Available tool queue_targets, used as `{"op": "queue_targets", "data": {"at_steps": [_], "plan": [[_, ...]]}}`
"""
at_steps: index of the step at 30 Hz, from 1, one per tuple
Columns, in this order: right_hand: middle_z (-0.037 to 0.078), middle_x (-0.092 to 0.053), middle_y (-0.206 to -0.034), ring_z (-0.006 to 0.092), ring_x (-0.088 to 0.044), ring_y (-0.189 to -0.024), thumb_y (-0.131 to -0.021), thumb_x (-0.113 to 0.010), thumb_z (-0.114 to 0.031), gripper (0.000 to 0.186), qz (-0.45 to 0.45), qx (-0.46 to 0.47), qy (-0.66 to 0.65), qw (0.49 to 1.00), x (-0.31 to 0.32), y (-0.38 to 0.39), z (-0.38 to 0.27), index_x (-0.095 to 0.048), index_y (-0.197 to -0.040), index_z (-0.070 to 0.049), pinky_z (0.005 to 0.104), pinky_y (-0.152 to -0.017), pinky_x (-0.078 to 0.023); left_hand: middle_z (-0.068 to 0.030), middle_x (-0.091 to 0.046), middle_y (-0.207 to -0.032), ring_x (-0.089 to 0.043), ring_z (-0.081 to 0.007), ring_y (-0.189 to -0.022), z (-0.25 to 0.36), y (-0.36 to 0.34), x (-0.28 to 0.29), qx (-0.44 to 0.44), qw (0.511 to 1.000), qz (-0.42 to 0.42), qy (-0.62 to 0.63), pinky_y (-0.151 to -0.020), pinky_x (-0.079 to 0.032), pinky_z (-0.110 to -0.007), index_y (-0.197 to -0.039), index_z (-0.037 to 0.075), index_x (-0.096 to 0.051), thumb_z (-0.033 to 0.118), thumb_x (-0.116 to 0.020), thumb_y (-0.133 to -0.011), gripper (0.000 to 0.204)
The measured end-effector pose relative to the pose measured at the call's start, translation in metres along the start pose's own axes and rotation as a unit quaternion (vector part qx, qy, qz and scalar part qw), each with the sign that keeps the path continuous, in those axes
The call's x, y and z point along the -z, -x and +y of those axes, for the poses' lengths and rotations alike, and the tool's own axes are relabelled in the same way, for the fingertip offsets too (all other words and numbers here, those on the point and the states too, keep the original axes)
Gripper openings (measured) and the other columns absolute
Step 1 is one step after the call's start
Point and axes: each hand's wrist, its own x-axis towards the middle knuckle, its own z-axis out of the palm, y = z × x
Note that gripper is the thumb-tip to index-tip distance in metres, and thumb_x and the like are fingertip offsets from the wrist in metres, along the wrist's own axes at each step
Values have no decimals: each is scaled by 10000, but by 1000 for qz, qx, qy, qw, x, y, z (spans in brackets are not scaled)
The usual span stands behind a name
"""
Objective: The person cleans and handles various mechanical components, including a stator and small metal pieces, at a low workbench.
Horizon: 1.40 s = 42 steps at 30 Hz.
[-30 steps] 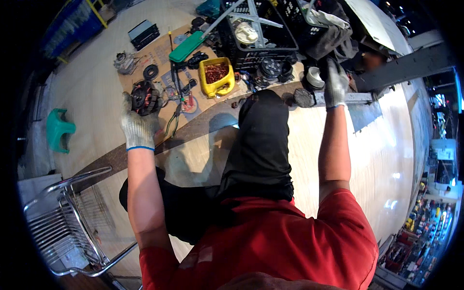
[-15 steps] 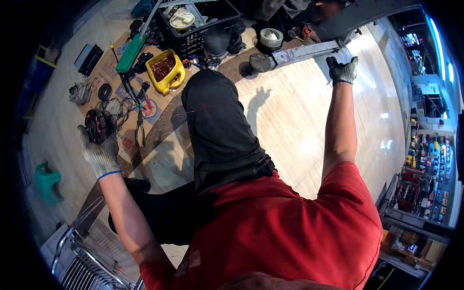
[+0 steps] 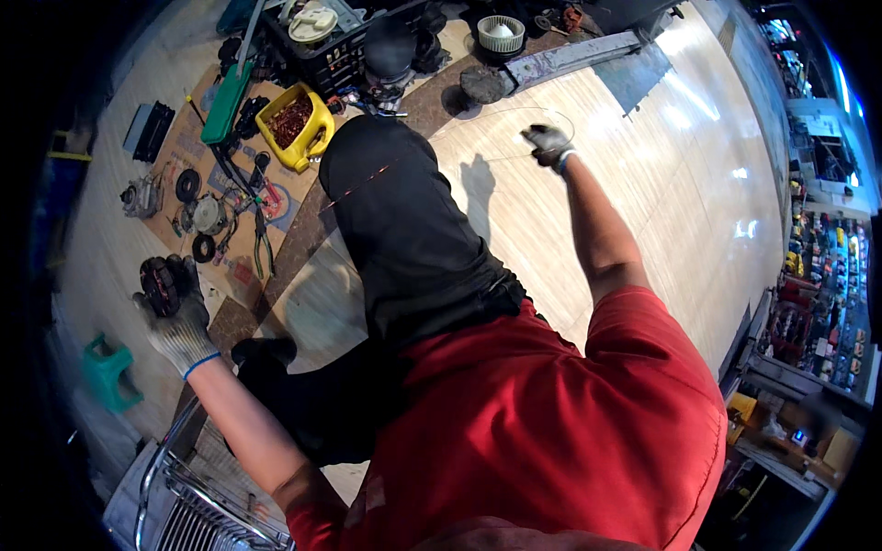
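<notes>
Cupping a dark round part [image 3: 162, 285] at far left, the left hand [image 3: 181, 329] had its gloved thumb against one side and its fingers curled about the other, palm beneath; the part was off the cardboard. Right hand [image 3: 549, 145], also gloved, was well apart at right, above the pale floor [image 3: 661, 220]; fingers bunched and blurred, could not tell whether they pinched anything. A thin wire [image 3: 384, 169] crossed the knee of the black trousers [image 3: 404, 239], copper-coloured there, and a fine loop of it curved round by the right hand. Beyond the left hand lay the cardboard [image 3: 299, 176], bearing a silver housing [image 3: 209, 215], two black rings [image 3: 187, 185], pliers [image 3: 265, 250] with handles toward the near side, and a green-handled tool [image 3: 228, 103]. A yellow cut-open jug [image 3: 318, 145], filled with copper-coloured pieces, stood at the far right of that spread. Farther off: a black crate [image 3: 342, 66], and right of it a white fan wheel [image 3: 501, 35] behind a worn metal beam [image 3: 574, 62]. At left, nearer than the held part, stood a green stool [image 3: 112, 375]; at near left, a slatted metal chair [image 3: 197, 528].
</notes>
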Motion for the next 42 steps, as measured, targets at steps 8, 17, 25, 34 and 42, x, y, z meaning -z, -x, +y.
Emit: {"op": "queue_targets", "data": {"at_steps": [8, 17, 25, 34, 42], "plan": [[278, -482, -1408, 374, -491, -1304, -732, -724, -548, 967, -137, 27, 238, 961, -107, 2, 0, -417, -1422, 56, 383, -1076, -405, -173, -639, -1204, -569, -406, -1117, 9, -5, 13, 8, 998, -53, 10, -1067, -351, -601, -1240, 14, -589, 444, -421, -994, 523], [320, -224, -1542, 421, -258, -1438, -670, -797, -363, 1102, -147, 319, 175, 920, -146, 19, -97, -188, -1543, -79, 395, -1147, -308, -176, -658, -1170, -576, -408, -1106, 15, -19, 35, 71, 980, -175, 57, -1051, -367, -606, -1221, 21, -617, 428, -454, -977, 502], [111, -681, -1071, 180, -670, -818, -904, -639, -348, 503, -425, 216, -12, 879, -136, 46, -139, -579, -1312, -60, 308, -691, -551, -185, -614, -1260, -546, -418, -1165, -2, 5, -10, -26, 1000, 0, 4, -1084, -336, -628, -1269, 20, -581, 426, -459, -986, 510], [75, -691, -863, 148, -615, -661, -962, -558, -306, 305, -135, 113, 164, 970, 28, 43, -38, -673, -1156, -100, 311, -633, -516, -155, -626, -1269, -556, -389, -1156, 2, -9, -13, -45, 998, 41, 8, -1067, -350, -604, -1303, 41, -568, 435, -394, -1013, 519], [197, -622, -1239, 383, -596, -1159, -958, -413, -273, 351, 181, -123, 510, 832, 255, 87, 88, -665, -1146, -116, 480, -967, -469, -150, -562, -1373, -513, -380, -1230, 0, -17, -12, -48, 995, 77, -43, -1107, -294, -590, -1380, 46, -516, 447, -326, -1015, 574]]}}
